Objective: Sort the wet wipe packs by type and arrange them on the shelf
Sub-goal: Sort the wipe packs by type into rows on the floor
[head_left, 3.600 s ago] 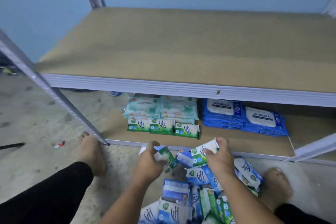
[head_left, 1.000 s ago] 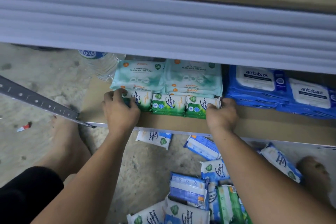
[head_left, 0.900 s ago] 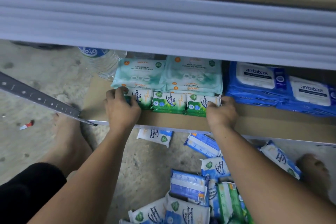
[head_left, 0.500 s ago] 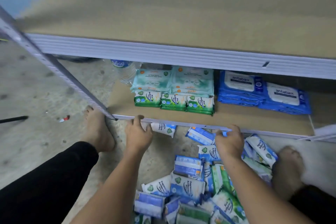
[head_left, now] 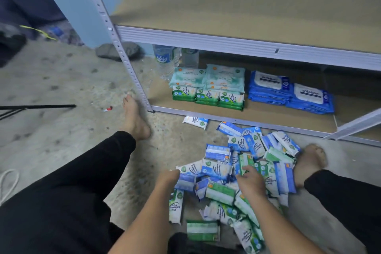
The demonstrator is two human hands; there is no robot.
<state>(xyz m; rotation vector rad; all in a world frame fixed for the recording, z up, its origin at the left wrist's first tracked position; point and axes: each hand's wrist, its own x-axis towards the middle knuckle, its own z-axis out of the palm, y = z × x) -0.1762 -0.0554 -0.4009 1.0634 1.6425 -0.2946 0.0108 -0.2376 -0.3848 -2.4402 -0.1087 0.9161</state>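
The bottom shelf [head_left: 268, 118] had bare board along its front, right of the three green packs [head_left: 208, 97] and ahead of the blue antabax packs [head_left: 288, 93]. The pale teal packs [head_left: 208, 76] lay stacked just behind the green row, with a water bottle [head_left: 165, 62] at the back left. The upper shelf [head_left: 226, 6] hung low over all of it, and the slotted upright post [head_left: 118, 47] stood by my left foot [head_left: 134, 119].

The unsorted pile of small packs [head_left: 274, 171] lay on the concrete floor [head_left: 61, 88] between my legs, and one white-and-blue pack [head_left: 195, 122] lay alone near the shelf rail.

My left hand [head_left: 168, 178] curled down over a blue pack [head_left: 185, 183] at the pile's left edge; I could not tell whether it gripped. My right hand [head_left: 250, 182] lay with loose fingers on the packs, holding nothing.

Half a second earlier both hands were up at the shelf's front edge; they had dropped back onto the pile.
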